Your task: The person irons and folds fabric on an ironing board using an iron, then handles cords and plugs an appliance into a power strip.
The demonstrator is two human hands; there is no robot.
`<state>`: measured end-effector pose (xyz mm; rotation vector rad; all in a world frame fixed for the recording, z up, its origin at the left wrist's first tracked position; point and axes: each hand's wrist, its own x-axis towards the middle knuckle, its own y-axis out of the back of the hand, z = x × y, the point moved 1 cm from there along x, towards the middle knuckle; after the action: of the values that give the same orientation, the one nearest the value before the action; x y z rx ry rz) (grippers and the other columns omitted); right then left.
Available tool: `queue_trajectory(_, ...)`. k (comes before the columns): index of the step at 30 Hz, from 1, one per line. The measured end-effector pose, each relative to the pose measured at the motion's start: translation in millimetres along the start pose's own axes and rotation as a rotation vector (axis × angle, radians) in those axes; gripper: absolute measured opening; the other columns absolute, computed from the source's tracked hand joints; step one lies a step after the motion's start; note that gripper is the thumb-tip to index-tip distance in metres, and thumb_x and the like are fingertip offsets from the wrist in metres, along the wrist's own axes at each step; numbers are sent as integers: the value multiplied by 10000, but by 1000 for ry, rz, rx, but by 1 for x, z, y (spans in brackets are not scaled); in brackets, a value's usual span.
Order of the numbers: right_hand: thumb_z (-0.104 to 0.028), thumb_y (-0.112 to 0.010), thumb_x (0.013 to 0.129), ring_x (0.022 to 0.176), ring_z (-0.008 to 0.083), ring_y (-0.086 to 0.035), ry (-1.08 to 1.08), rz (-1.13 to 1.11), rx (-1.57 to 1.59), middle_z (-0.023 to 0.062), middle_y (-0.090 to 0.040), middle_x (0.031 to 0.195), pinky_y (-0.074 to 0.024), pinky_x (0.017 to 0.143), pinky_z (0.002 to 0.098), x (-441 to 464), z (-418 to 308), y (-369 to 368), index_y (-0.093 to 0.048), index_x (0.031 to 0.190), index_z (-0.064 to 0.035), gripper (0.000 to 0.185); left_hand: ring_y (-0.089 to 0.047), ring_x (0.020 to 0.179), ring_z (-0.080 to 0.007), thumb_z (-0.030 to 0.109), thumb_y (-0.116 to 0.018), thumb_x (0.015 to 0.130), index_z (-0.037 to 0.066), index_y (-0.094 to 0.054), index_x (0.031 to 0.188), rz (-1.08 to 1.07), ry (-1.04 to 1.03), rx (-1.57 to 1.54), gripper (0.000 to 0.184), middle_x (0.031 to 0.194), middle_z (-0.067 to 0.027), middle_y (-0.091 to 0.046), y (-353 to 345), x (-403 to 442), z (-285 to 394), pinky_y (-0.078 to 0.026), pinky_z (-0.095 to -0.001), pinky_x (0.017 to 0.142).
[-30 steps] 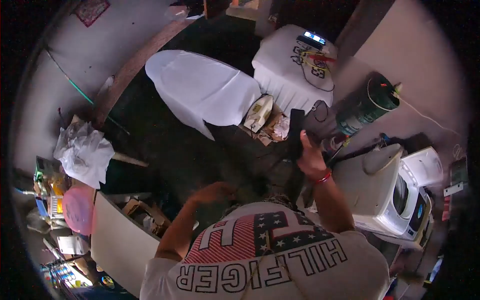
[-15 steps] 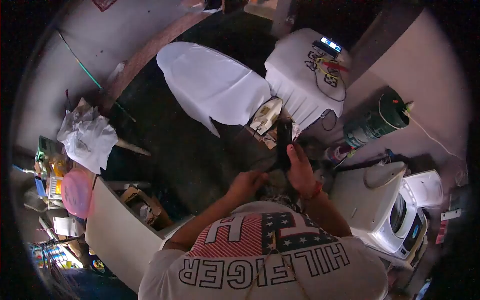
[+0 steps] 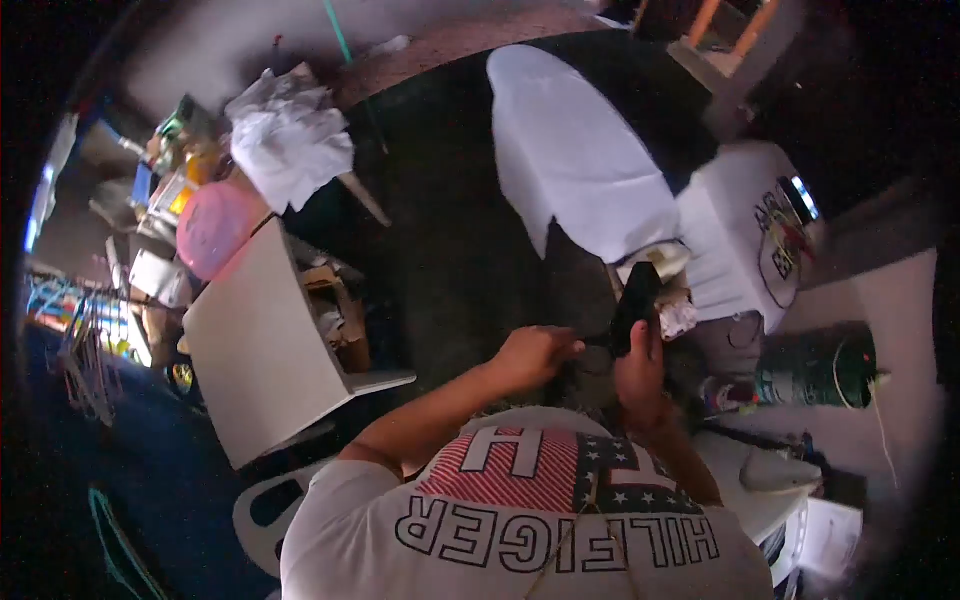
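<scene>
My right hand is wrapped round a long black slab shaped like a phone, held up in front of my chest. To its left, my left hand is closed with the fingertips pinched together. A thin dark line seems to run from those fingertips toward the slab, but what they hold is too small to make out. Just beyond the slab lies a pale iron-like object, partly hidden, at the near end of an ironing board draped in white cloth.
Right of the board stands a white-covered stand with a lit device and cables. A green cylinder lies near the right wall. At left are a white table, cardboard box, pink rounded object, crumpled white cloth and hangers.
The view has swung left, so the surroundings sit farther right. My right hand still holds the black slab, which is now tilted. My left hand stays pinched, a little farther from it.
</scene>
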<state>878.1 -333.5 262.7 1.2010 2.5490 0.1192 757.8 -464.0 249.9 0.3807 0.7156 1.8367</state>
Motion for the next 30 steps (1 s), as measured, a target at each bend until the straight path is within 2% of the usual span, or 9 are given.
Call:
queue_trajectory(4,-458,-324,922,1255,346,-312,70,-96,-307,237,-288,1367,-254,1030,402,7,27,-28,-248,1338,47,658,-596,850,-364,285,-523,874,23,-609,993,111,10,53,301,936,-192,-620,26,-25,-16,-480,-434,705)
queue_trajectory(8,-537,-298,912,1287,343,-284,35,-207,-250,227,-261,1405,-221,1058,398,1,3,-66,-226,1366,36,734,-599,800,-369,274,-536,867,31,-608,984,116,65,42,279,895,-204,-613,49,-50,-29,-472,-439,654)
queue_trajectory(11,-526,-361,904,1298,339,-270,-59,-201,-57,231,-270,1402,-215,1063,383,-3,5,-90,-249,1358,37,732,-594,763,-382,258,-550,864,35,-608,976,181,83,-31,256,852,-209,-608,62,-64,-36,-460,-437,625)
queue_trajectory(14,-498,-422,896,1295,349,-276,51,-254,-82,251,-280,1389,-219,1063,377,0,-8,-89,-255,1351,44,727,-600,687,-342,249,-554,868,29,-608,969,161,85,-33,247,811,-208,-605,73,-65,-39,-460,-409,607)
queue_trajectory(17,-479,-459,889,1285,354,-296,87,-232,-131,262,-306,1370,-235,1056,380,4,-16,-89,-278,1337,50,717,-582,610,-239,234,-545,880,30,-617,977,30,123,-91,237,754,-181,-607,88,-56,-35,-461,-361,588)
queue_trajectory(20,-457,-504,877,1264,357,-332,187,-201,-122,265,-350,1341,-267,1040,383,9,-29,-84,-327,1309,55,693,-613,677,-290,235,-543,877,7,-581,1039,54,37,-230,282,827,-160,-618,97,-41,-31,-477,-359,631)
queue_trajectory(26,-431,-542,865,1198,343,-423,197,-137,-57,248,-453,1263,-329,998,369,36,-56,-67,-416,1251,44,625,-565,688,-115,267,-476,929,42,-417,1255,-126,79,-527,401,914,-79,-570,112,4,-30,-474,-271,634)
queue_trajectory(28,-419,-538,871,1166,335,-450,97,-108,-22,235,-483,1233,-338,987,368,62,-30,-68,-429,1243,31,594,-559,747,-124,287,-448,940,36,-422,1255,-158,74,-539,404,976,-75,-558,111,20,-32,-469,-264,669)
queue_trajectory(30,-415,-532,875,1132,325,-475,76,-84,27,223,-511,1200,-348,974,367,78,-46,-64,-447,1228,21,569,-552,808,-137,306,-426,948,33,-425,1257,-177,89,-533,412,1020,-75,-550,115,41,-30,-461,-267,714)
